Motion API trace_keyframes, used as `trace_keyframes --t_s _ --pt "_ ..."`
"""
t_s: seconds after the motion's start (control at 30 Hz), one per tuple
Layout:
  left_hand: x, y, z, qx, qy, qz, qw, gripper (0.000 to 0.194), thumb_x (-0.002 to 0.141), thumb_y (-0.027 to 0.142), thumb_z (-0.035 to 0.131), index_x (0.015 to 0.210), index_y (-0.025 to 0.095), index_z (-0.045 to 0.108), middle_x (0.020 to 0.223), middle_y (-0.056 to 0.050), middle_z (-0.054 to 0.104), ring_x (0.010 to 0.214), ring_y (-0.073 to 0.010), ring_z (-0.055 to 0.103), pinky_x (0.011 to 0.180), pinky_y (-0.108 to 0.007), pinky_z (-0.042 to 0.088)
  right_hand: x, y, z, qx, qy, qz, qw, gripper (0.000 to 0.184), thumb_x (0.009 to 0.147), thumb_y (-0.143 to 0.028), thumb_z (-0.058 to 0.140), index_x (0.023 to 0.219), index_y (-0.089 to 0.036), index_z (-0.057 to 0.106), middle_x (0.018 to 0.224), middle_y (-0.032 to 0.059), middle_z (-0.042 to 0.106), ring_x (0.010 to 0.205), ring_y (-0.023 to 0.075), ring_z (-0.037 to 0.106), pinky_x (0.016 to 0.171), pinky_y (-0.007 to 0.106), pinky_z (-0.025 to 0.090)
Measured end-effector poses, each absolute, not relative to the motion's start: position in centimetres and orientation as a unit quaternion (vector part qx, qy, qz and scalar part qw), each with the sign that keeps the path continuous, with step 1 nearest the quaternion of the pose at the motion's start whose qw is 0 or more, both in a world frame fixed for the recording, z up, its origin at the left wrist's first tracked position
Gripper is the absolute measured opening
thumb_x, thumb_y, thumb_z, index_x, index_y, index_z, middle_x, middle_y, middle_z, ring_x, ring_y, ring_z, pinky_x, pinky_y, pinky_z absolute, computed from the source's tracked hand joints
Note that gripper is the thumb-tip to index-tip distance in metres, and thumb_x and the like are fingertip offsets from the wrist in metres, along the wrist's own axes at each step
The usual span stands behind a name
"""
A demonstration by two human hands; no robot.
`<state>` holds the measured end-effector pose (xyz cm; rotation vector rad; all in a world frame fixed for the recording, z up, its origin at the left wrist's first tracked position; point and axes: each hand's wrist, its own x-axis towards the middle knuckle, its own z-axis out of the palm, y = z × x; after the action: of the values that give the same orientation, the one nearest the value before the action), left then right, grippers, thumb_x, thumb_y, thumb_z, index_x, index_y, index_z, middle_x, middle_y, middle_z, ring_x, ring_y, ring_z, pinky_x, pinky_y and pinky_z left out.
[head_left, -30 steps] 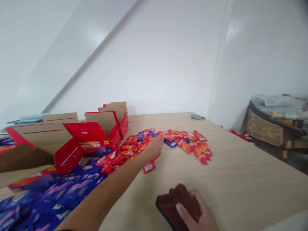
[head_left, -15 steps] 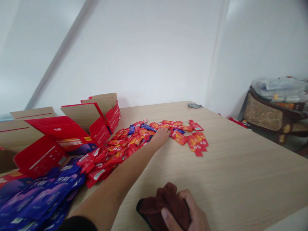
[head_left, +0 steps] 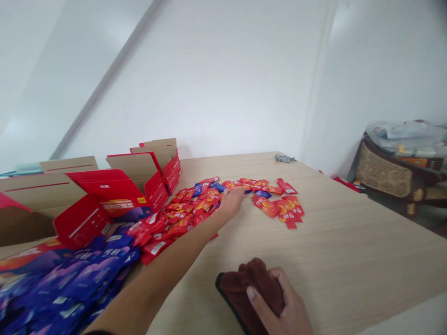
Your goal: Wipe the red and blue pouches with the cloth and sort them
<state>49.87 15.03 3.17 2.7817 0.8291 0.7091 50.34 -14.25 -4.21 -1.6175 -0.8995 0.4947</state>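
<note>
My left hand (head_left: 232, 202) reaches forward across the table, palm down, at the near edge of a spread of red-and-orange sachets (head_left: 181, 215). Its fingers are stretched out over the sachets, with the fingertips partly hidden; I make out nothing held in them. A few dark blue sachets (head_left: 262, 194) lie among the red ones, close to the fingertips. Near the table's front, my right hand (head_left: 284, 304) is closed around a bunched brown cloth (head_left: 260, 284) with a black edge. To the right of my left hand lie several more red sachets (head_left: 289, 208).
Open red cardboard boxes (head_left: 104, 190) stand in a row along the left. A heap of blue pouches (head_left: 80, 279) lies before them. A grey crumpled item (head_left: 285, 158) sits at the table's (head_left: 335, 251) far corner. Beyond it, at right, stands a carved wooden chair (head_left: 384, 167) with plastic bags on it.
The view has shifted slightly, so the boxes appear farther right. My left hand has drawn back a little, widening its gap to the right-hand sachets. My right hand still grips the cloth.
</note>
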Motion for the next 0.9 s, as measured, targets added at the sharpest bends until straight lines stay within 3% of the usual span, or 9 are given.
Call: trace_keyframes --t_s 0.2,0.33,0.43,0.57,0.63,0.77,0.9 --pt "44.8 9.2 6.5 0.859 0.288 0.325 0.272 0.041 0.111 0.045 0.034 0.122 0.013 0.057 0.089 -0.005 0.066 0.074 -0.0164 0.066 0.065 -0.027 0.054 50.5 -14.9 -2.9 -0.661 -0.309 0.215 0.649 0.054 0.076 -0.074 0.070 0.094 -0.025 0.061 0.080 -0.0004 0.072 0.074 0.0220 0.067 0.066 0.028 0.051" --pt "38.6 4.2 7.0 0.833 0.265 0.282 0.396 0.051 0.104 0.062 0.041 0.113 0.015 0.057 0.082 -0.002 0.065 0.063 -0.0135 0.062 0.055 -0.022 0.049 52.5 -15.3 -3.4 -0.624 -0.255 0.202 0.710 0.061 0.069 -0.066 0.081 0.107 -0.020 0.066 0.094 0.0049 0.075 0.085 0.0254 0.069 0.073 0.032 0.055" --pt "33.2 1.2 6.1 0.827 0.267 0.218 0.444 0.048 0.097 0.062 0.054 0.104 0.016 0.061 0.080 -0.001 0.066 0.061 -0.0129 0.061 0.055 -0.022 0.048 53.7 -15.4 -3.8 -0.612 -0.201 0.157 0.749 0.066 0.067 -0.064 0.082 0.113 -0.018 0.069 0.101 0.0073 0.075 0.091 0.0272 0.070 0.079 0.035 0.056" --pt "28.6 -1.4 3.5 0.833 0.313 0.167 0.426 0.030 0.093 0.047 0.063 0.093 0.017 0.066 0.080 0.000 0.067 0.068 -0.0155 0.064 0.059 -0.024 0.046 53.9 -15.3 -3.6 -0.599 -0.178 0.136 0.769 0.063 0.072 -0.060 0.082 0.118 -0.018 0.070 0.116 0.0084 0.074 0.105 0.0280 0.068 0.093 0.039 0.055" --pt "27.9 -2.1 1.9 0.837 0.342 0.162 0.395 0.024 0.091 0.039 0.064 0.101 0.017 0.068 0.081 -0.001 0.068 0.072 -0.0178 0.065 0.062 -0.025 0.046 53.8 -15.2 -3.4 -0.602 -0.168 0.124 0.771 0.064 0.072 -0.059 0.084 0.119 -0.018 0.071 0.119 0.0087 0.073 0.109 0.0283 0.067 0.098 0.041 0.053" --pt "28.5 -2.9 -0.4 0.844 0.383 0.171 0.333 0.051 0.094 0.031 0.062 0.142 0.014 0.053 0.095 -0.006 0.072 0.089 -0.0241 0.071 0.075 -0.031 0.052 53.7 -15.0 -3.4 -0.612 -0.176 0.117 0.762 0.064 0.070 -0.060 0.085 0.116 -0.018 0.071 0.114 0.0083 0.074 0.105 0.0276 0.069 0.096 0.043 0.055" --pt "29.4 -3.7 -0.7 0.869 0.370 0.188 0.268 0.051 0.100 0.032 0.060 0.147 0.016 0.049 0.125 -0.015 0.069 0.118 -0.0290 0.066 0.102 -0.040 0.049 53.4 -14.9 -3.3 -0.622 -0.185 0.113 0.752 0.064 0.068 -0.060 0.086 0.115 -0.018 0.071 0.111 0.0074 0.075 0.100 0.0254 0.070 0.092 0.040 0.057"
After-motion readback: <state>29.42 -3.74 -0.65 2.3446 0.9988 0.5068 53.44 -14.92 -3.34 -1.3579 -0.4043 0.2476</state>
